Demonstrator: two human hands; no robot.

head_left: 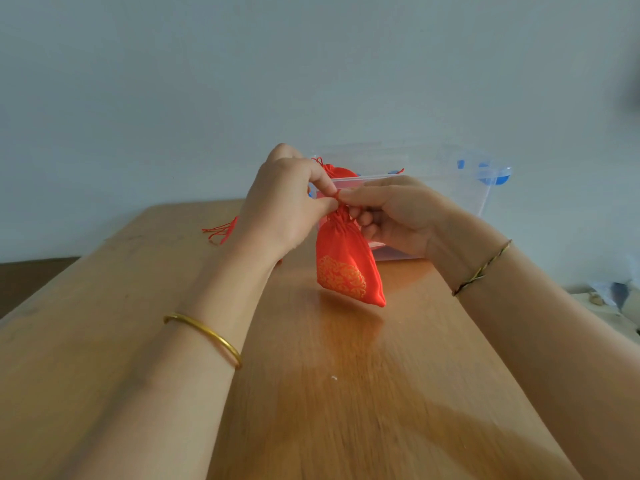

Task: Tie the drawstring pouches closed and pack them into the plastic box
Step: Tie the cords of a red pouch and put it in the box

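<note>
Before the box edge, left hand and right hand pinch the pouch drawstring.

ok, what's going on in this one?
A person is tying a red drawstring pouch, held by its neck over the wooden table. The left hand and right hand both pinch the red cord at the gathered neck; the knot is not yet finished. The clear plastic box stands behind, with a second red pouch apparently inside. Loose red cords lie on the table beyond the left wrist.
</note>
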